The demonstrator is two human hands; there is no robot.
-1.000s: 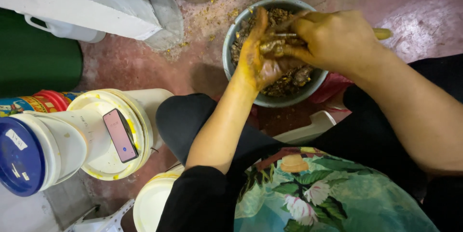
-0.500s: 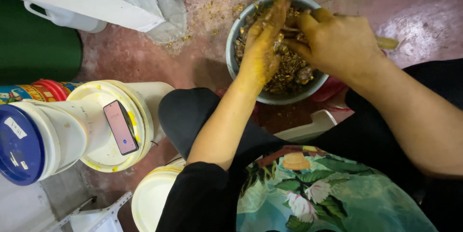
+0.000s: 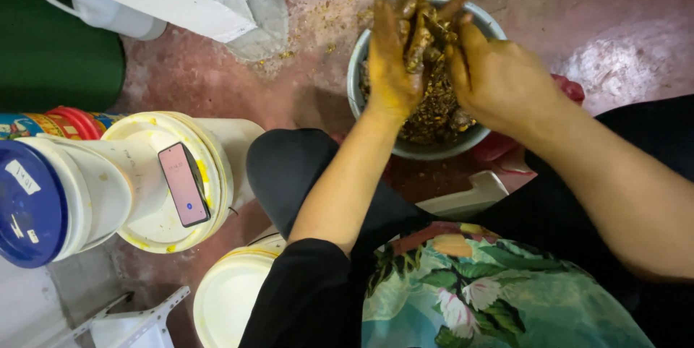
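A grey metal bowl (image 3: 434, 151) on the reddish floor holds a wet brown-yellow chopped mixture (image 3: 432, 106). Both hands are raised just above it, palms facing each other. My left hand (image 3: 394, 59) and my right hand (image 3: 495, 73) press a clump of the mixture (image 3: 423, 33) between them. Yellow paste smears the fingers of both hands. My knee in black trousers is just below the bowl.
A white bucket lid (image 3: 170, 178) at the left carries a pink phone (image 3: 184, 183). A blue-lidded white tub (image 3: 43, 196) lies beside it. Another white lid (image 3: 228, 297) sits at the bottom. A white jug (image 3: 101, 12) and a grey post (image 3: 246, 1) stand at the back.
Both hands have lifted out of the bowl and come together, palms facing, with a clump of mixture between them. The view has shifted slightly.
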